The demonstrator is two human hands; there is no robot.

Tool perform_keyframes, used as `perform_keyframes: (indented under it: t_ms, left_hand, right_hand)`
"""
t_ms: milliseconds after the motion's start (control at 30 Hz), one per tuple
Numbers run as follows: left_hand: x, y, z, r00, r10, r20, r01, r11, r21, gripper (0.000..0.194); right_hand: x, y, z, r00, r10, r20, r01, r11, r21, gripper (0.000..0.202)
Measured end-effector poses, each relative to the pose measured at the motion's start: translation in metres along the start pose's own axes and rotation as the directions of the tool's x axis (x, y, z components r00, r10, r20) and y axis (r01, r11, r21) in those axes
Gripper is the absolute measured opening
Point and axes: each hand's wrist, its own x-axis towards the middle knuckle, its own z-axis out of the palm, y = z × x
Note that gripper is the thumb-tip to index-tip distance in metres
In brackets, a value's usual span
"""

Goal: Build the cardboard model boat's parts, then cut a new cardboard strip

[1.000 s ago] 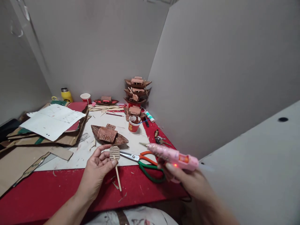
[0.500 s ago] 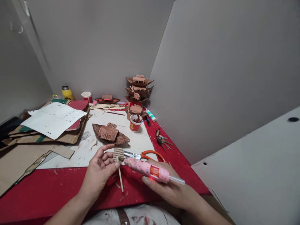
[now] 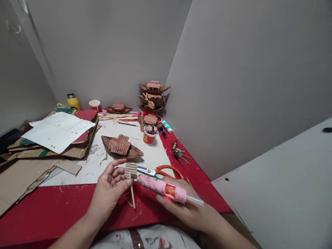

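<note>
Between the thumb and fingers of my left hand (image 3: 110,183) is a small piece of corrugated cardboard (image 3: 131,168), with a thin wooden stick (image 3: 132,195) lying against its lower part and pointing down. My right hand (image 3: 181,207) is wrapped around a pink hot glue gun (image 3: 162,188), whose red light glows. The gun's nozzle is at the cardboard's lower right edge; whether it touches I cannot tell. A clear glue stick (image 3: 195,200) sticks out of its back. Just behind lie orange-handled scissors (image 3: 168,168). A brown model boat (image 3: 120,147) with a ridged roof sits beyond my left hand.
Stacked model boats (image 3: 154,97) stand at the back right, near a paint-stained paper cup (image 3: 150,135). Keys (image 3: 178,153) lie on the red cloth at right. Cardboard sheets (image 3: 70,150) and white paper (image 3: 59,131) are piled at left. Thin sticks (image 3: 118,117) lie at the back.
Almost nothing differs. Both hands keep their hold on the cardboard, stick and glue gun, and the whole view has shifted very slightly.
</note>
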Motion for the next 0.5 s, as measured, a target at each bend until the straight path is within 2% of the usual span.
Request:
perform_keyframes:
  t_ms: [200, 500]
  left_hand:
    - [-0.0009, 0.0014, 0.0016, 1.0, -0.003, -0.005, 0.003, 1.0, 0.012, 0.052]
    - [-0.0008, -0.0012, -0.0011, 1.0, 0.02, -0.004, -0.02, 0.999, 0.039, 0.05]
  right_hand:
    - [0.0001, -0.0013, 0.0005, 0.999, -0.008, -0.033, 0.007, 1.0, -0.031, 0.008]
    - [-0.0052, 0.0017, 0.0036, 0.992, -0.095, -0.088, 0.085, 0.991, -0.106, 0.011]
